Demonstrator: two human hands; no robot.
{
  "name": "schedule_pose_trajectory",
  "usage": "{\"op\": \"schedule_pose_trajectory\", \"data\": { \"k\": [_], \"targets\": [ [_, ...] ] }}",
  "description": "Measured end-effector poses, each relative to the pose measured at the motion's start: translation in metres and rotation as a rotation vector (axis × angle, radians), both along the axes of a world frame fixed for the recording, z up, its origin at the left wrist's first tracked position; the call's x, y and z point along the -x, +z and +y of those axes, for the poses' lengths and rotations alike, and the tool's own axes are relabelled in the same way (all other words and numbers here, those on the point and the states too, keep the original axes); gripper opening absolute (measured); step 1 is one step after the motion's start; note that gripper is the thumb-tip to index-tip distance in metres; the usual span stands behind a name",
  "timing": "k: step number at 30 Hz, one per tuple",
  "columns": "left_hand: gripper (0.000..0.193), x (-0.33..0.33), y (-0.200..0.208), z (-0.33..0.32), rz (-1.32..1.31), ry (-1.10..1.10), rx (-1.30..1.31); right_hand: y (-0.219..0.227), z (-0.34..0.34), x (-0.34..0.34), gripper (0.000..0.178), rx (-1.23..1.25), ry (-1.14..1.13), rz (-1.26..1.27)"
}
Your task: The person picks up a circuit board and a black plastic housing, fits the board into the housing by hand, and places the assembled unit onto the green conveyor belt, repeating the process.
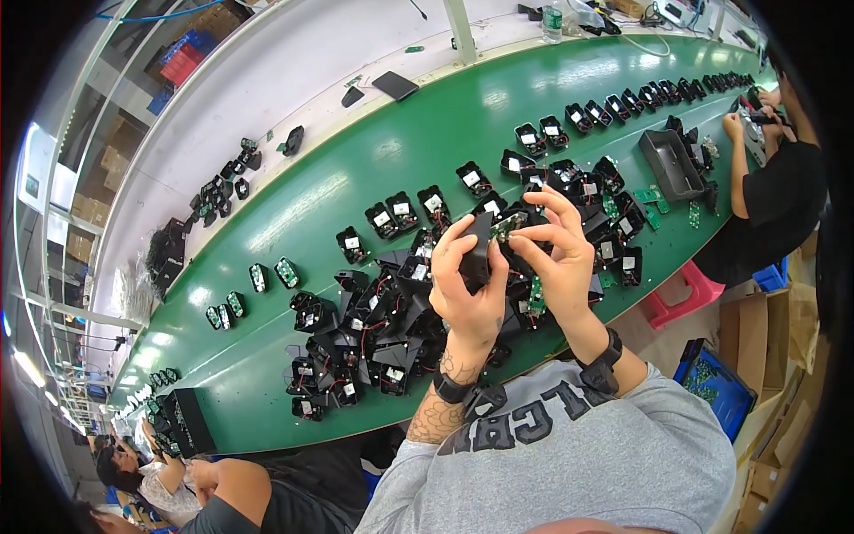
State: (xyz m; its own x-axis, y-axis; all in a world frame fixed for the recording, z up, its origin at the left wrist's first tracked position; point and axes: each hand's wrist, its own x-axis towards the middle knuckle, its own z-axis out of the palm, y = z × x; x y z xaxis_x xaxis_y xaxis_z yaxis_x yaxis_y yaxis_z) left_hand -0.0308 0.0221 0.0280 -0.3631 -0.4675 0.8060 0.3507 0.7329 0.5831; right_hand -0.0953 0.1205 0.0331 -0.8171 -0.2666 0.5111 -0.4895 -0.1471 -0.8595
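Note:
My left hand [464, 289] is closed round a black plastic housing [478, 247], raised above the green workbench [258, 383]. Against the housing's open side, my right hand [562, 271] pinches a small green circuit board [507, 225] between thumb and forefinger; its other fingers are spread upward. Whether the board sits inside the housing or only touches it, I cannot tell. Below both hands lies a heap of similar black housings [369, 307] with red wires and white parts. Another green board [536, 294] shows just under my right hand.
Rows of housings [598, 112] run along the bench's far side. A black bin [669, 167] and loose green boards [654, 203] lie to the right, near a co-worker [783, 169]. A pink stool [685, 294] and a blue tray [719, 387] stand below. Other people [240, 494] sit at lower left.

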Motion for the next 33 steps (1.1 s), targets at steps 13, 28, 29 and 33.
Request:
{"op": "schedule_pose_trajectory", "data": {
  "k": [13,28,29,33],
  "targets": [
    [0.043,0.001,-0.005,0.000,0.037,0.060,0.080,-0.014,-0.005,0.002,0.007,0.089,0.196,-0.199],
    [0.045,0.000,-0.012,-0.003,0.108,0.055,0.065,-0.010,-0.002,0.004,0.010,0.164,0.449,-0.579],
    [0.045,0.000,-0.012,-0.003,0.106,0.057,0.064,-0.009,-0.002,0.005,0.009,0.166,0.456,-0.586],
    [0.043,0.001,-0.016,-0.004,0.092,0.040,0.087,-0.014,-0.003,0.005,0.006,0.190,0.413,-0.485]
  ]
}}
